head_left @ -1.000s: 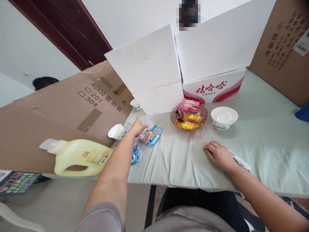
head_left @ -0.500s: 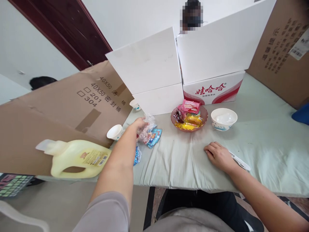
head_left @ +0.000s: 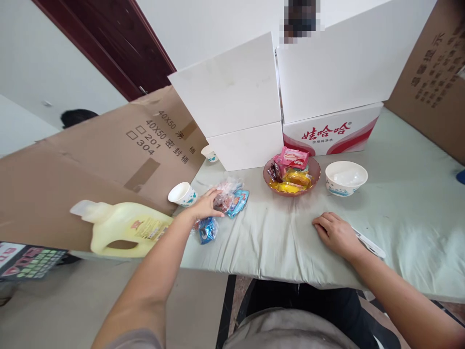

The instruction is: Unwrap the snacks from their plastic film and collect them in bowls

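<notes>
My left hand (head_left: 209, 204) is open, thumb and fingers apart. It reaches over a small heap of clear plastic wrappers (head_left: 229, 188) on the table. Around it lie a light-blue snack packet (head_left: 239, 202) and, nearer me, a darker blue wrapped packet (head_left: 208, 230). My right hand (head_left: 334, 233) rests on the cloth with its fingers loosely curled, and nothing shows in it. Along its outer side lies a white utility knife (head_left: 369, 243), partly covered by the wrist.
A pink glass bowl (head_left: 292, 191) holds wrapped snacks; right of it stands a white paper bowl (head_left: 346, 179). Paper cups (head_left: 182, 194) stand left, near a yellow detergent jug (head_left: 127, 228) lying on its side. White boxes (head_left: 243, 150) and brown cardboard (head_left: 94, 160) enclose the table. A person is behind.
My left hand has drawn back towards me from the clear wrappers and its fingers have spread. The dark-blue packet now shows more fully. The right hand stays put; the view has shifted slightly.
</notes>
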A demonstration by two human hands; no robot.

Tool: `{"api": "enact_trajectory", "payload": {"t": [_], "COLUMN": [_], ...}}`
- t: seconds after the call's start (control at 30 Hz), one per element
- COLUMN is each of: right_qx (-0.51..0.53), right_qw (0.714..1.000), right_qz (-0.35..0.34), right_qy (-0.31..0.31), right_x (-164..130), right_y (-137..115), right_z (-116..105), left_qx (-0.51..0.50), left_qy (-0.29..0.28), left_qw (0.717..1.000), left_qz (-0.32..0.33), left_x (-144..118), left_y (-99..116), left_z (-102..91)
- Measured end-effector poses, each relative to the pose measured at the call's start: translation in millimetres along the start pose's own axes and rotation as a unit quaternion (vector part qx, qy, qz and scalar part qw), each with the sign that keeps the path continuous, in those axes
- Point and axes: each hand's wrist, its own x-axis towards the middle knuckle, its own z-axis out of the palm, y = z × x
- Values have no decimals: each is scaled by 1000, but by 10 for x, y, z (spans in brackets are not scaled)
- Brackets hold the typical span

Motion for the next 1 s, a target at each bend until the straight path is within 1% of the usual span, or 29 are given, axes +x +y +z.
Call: {"api": "enact_trajectory", "payload": {"t": [0.03, 0.07, 0.1, 0.17, 0.23, 0.3, 0.4, 0.47, 0.5, 0.53, 0.57, 0.6, 0.63, 0.67, 0.7, 0.73, 0.77, 0.8, 0.83, 0.87, 0.93, 0.97, 1.0], "right_qx": [-2, -4, -5, -6, -3, -1, 1, 1, 0, 0, 0, 0, 1, 4, 7, 7, 3, -7, -23, -44, -96, -118, -135], "right_qw": [1000, 1000, 1000, 1000, 1000, 1000, 1000, 1000, 1000, 1000, 1000, 1000, 1000, 999, 1000, 1000, 1000, 1000, 998, 995, 981, 972, 963], "right_qz": [0, 0, -1, -2, -2, -3, 0, 4, 6, 8, 10, 12, 14, 16, 16, 15, 17, 27, 48, 79, 162, 201, 231], "right_qy": [-1, -3, -5, -8, -7, -7, -11, -17, -20, -22, -25, -26, -27, -27, -25, -20, -10, 6, 24, 40, 47, 36, 19], "right_x": [0, 0, 1, 4, 7, 9, 10, 14, 20, 28, 37, 48, 57, 60, 55, 38, 7, -41, -104, -179, -342, -417, -479], "right_y": [3, 5, 5, 1, -7, -14, -21, -26, -30, -37, -46, -56, -69, -82, -95, -107, -115, -118, -115, -105, -69, -50, -40], "right_z": [4, 6, 5, -6, -23, -39, -52, -53, -52, -52, -52, -56, -63, -76, -96, -125, -161, -204, -252, -301, -391, -428, -457], "left_qx": [34, 43, 24, -61, -137, -175, -216, -246, -272, -307, -348, -393, -416, -415, -399, -374, -342, -301, -262, -226, -186, -185, -194], "left_qy": [13, 37, 72, 158, 233, 290, 358, 390, 395, 384, 358, 303, 228, 149, 83, 37, 10, 1, 18, 49, 126, 154, 167], "left_qw": [999, 998, 997, 984, 957, 931, 895, 875, 867, 865, 864, 868, 878, 891, 901, 906, 910, 914, 918, 923, 928, 929, 928], "left_qz": [-2, -8, -19, -57, -104, -138, -157, -151, -132, -100, -56, 4, 60, 108, 151, 194, 235, 273, 297, 308, 296, 282, 270], "left_x": [-33, -45, -37, 24, 115, 197, 241, 195, 151, 94, 27, -49, -128, -209, -286, -358, -420, -473, -515, -546, -580, -584, -582], "left_y": [33, 73, 117, 204, 272, 322, 420, 557, 659, 782, 926, 1085, 1252, 1420, 1580, 1723, 1842, 1934, 1997, 2031, 2030, 2007, 1978], "left_z": [51, 99, 140, 190, 186, 132, 30, 29, 69, 140, 242, 371, 521, 686, 857, 1026, 1186, 1330, 1456, 1560, 1703, 1747, 1777]}}
